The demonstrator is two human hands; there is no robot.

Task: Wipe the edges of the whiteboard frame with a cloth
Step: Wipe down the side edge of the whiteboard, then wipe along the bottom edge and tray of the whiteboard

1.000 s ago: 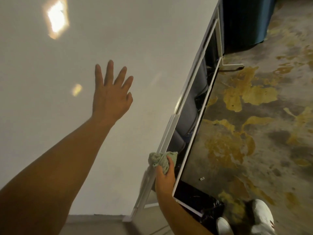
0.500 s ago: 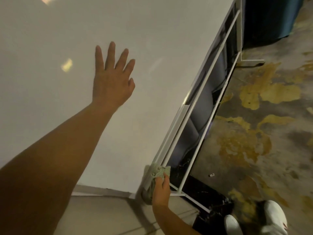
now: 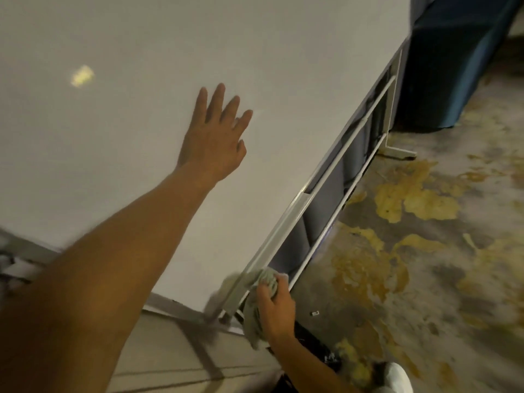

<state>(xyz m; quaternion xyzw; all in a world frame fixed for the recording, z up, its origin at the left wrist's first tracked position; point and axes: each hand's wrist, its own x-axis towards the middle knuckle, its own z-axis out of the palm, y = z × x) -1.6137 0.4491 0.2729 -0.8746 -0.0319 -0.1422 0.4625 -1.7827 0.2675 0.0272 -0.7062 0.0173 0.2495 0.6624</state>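
The whiteboard (image 3: 127,66) filled most of the head view, its white face tilted across the picture, with a small bright reflection (image 3: 82,76) high on its left part. The left hand (image 3: 214,137) lay flat against the board's face, fingers straight and slightly spread, the bare forearm reaching up from the lower left corner of the view.

Along the board's lower edge ran the white frame (image 3: 283,219) with a narrow tray-like strip. Near the bottom corner of the board, the right hand (image 3: 276,307) gripped a pale green cloth (image 3: 262,285), its fingers curled round the bunched fabric. The cloth was pressed against the frame strip close to that corner, part of it hanging below the hand; the cloth and the corner were blurred, so the exact line of contact could not be made out.

Below the frame, thin white rails of the stand (image 3: 340,177) ran parallel to the board's edge, ending in a white foot (image 3: 399,152) resting on the floor. The floor (image 3: 425,251) was grey with large yellow-gold patches. A dark blue piece of furniture or fabric (image 3: 453,66) stood beyond the stand's far end. A white shoe (image 3: 395,378) showed at the bottom edge of the view, and a tiny pale object (image 3: 314,313) lay on the floor just beside the right hand.
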